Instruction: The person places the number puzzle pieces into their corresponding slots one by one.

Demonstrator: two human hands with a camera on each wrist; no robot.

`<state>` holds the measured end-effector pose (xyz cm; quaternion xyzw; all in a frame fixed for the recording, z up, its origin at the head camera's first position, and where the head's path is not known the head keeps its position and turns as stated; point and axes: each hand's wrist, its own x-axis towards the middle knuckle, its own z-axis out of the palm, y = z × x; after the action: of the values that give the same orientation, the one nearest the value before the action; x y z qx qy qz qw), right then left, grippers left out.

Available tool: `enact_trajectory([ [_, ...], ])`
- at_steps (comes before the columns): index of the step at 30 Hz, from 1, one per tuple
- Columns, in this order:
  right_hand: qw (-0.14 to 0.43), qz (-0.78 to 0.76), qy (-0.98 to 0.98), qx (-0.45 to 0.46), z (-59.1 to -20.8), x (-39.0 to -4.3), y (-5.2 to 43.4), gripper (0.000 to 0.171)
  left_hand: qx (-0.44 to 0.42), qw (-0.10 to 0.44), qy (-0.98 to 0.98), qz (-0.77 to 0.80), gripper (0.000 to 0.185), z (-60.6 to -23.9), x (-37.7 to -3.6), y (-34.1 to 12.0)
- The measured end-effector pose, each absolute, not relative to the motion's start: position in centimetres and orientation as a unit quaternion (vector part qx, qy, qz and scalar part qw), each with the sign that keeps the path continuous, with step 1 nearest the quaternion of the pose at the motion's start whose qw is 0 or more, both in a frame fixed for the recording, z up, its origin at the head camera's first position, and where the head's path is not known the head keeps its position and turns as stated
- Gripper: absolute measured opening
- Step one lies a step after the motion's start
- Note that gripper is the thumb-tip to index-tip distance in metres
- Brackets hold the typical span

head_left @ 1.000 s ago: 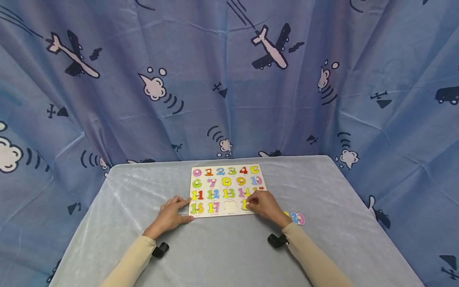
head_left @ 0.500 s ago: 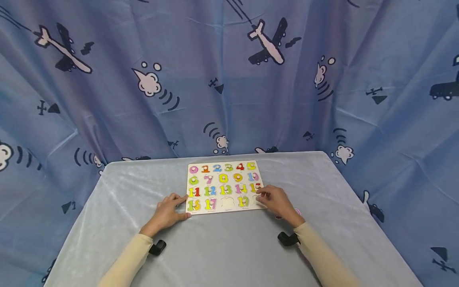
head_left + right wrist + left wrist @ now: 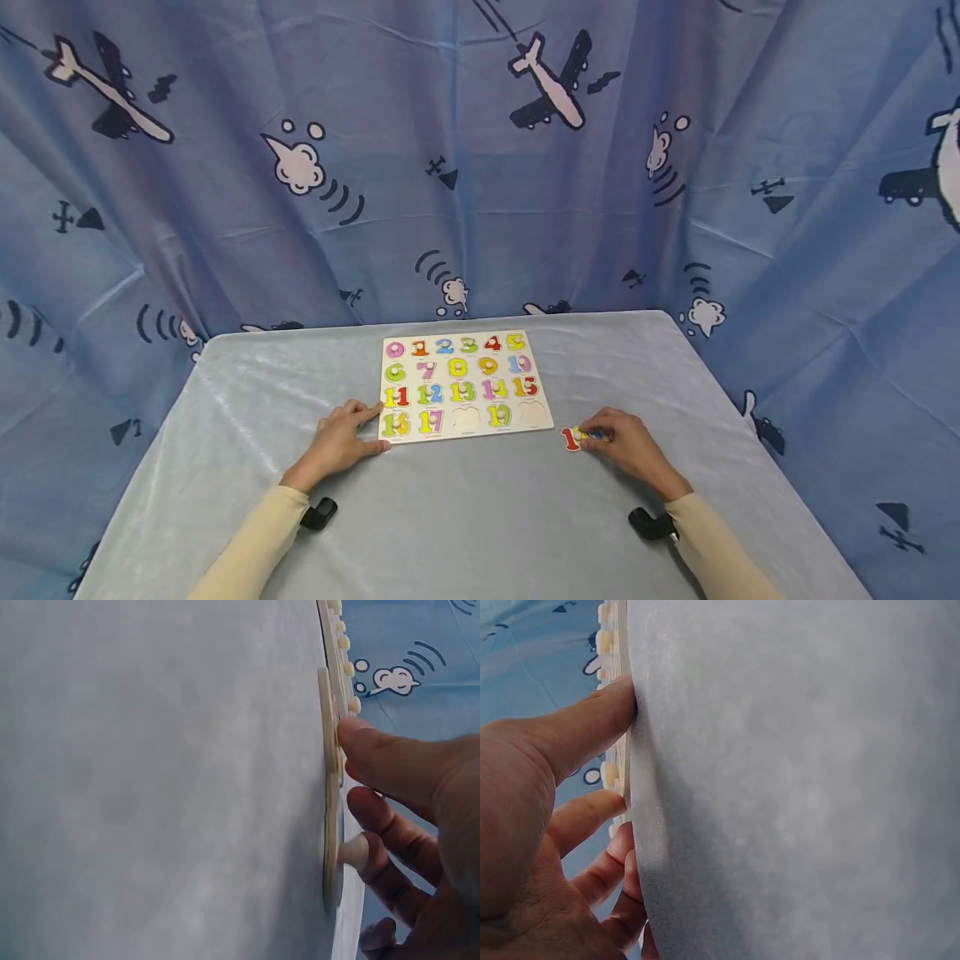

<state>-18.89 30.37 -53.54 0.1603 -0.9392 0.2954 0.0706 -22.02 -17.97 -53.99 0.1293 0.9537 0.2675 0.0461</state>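
A wooden number puzzle board (image 3: 442, 434) lies on the grey table, with number pieces seated in its rows. Two recesses in the bottom row, either side of the 19, hold no piece. My left hand (image 3: 337, 437) steadies the board's left edge with extended thumb and index finger; the left wrist view shows the thumb (image 3: 604, 709) against it. Right of the board, my right hand (image 3: 626, 446) pinches a number puzzle piece (image 3: 572, 440) with a red 1; its second digit is partly covered. Beside it lies another knobbed puzzle piece (image 3: 334, 855), largely hidden by the fingers.
Grey cloth covers the table (image 3: 480, 517). A blue curtain (image 3: 420, 167) printed with planes and clouds hangs behind the table and along its sides. Each wrist wears a small black camera, one at the left wrist (image 3: 318, 514) and another at the right (image 3: 651, 524).
My right hand has let go of the 19, now seated in the board, and moved right to the loose pieces. The left hand stays at the board's edge. The head view has shifted slightly.
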Motion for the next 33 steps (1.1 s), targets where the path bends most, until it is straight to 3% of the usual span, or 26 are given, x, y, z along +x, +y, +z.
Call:
enact_trajectory([
  [8,0.068,0.269,-0.946,0.165,-53.1,-20.0,28.6,0.012,0.127,0.052,0.952,0.273,0.073,-53.8,-22.1,-18.3],
  [15,0.085,0.313,-0.930,0.173,-51.1,-22.2,21.8,0.012,0.119,0.050,0.953,0.273,0.072,-53.6,-22.0,-18.3],
  [23,0.066,0.301,-0.927,0.213,-52.8,-23.7,14.9,0.010,0.119,0.054,0.952,0.276,0.072,-53.9,-21.8,-17.9],
  [33,0.035,0.247,-0.948,0.196,-53.4,-25.0,12.4,0.010,0.118,0.054,0.952,0.278,0.072,-53.8,-22.1,-18.1],
])
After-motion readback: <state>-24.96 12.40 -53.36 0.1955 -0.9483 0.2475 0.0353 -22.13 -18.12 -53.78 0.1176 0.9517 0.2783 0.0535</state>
